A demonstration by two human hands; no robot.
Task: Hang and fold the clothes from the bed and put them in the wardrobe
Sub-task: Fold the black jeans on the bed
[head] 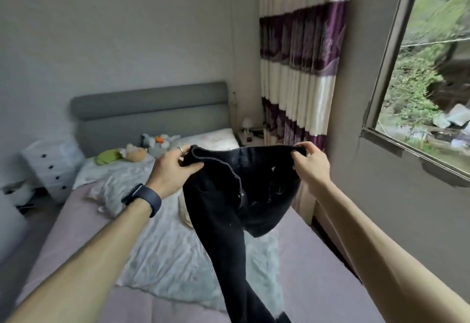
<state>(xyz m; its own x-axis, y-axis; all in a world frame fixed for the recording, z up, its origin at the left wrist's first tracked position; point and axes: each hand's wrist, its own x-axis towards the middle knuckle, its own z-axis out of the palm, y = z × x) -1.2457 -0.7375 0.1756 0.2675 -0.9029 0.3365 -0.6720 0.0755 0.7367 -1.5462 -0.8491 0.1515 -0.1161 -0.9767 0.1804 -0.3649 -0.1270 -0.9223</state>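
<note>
A pair of black jeans (pixel 229 221) hangs in the air above the bed (pixel 318 272), held up by its waistband. My left hand (pixel 173 167) grips the left end of the waistband, thumb on the near side. My right hand (pixel 309 162) pinches the right end at the same height. The legs drop down toward the bottom edge of the view, where their ends are cut off. The fly side faces me and the waist is stretched wide between both hands. No wardrobe is in view.
A white fluffy blanket (pixel 178 246) lies crumpled across the pink sheet. Soft toys (pixel 134 153) and a pillow sit by the grey headboard (pixel 152 109). A white drawer unit (pixel 54 167) stands left of the bed. Curtain (pixel 300 68) and window (pixel 432 68) are on the right.
</note>
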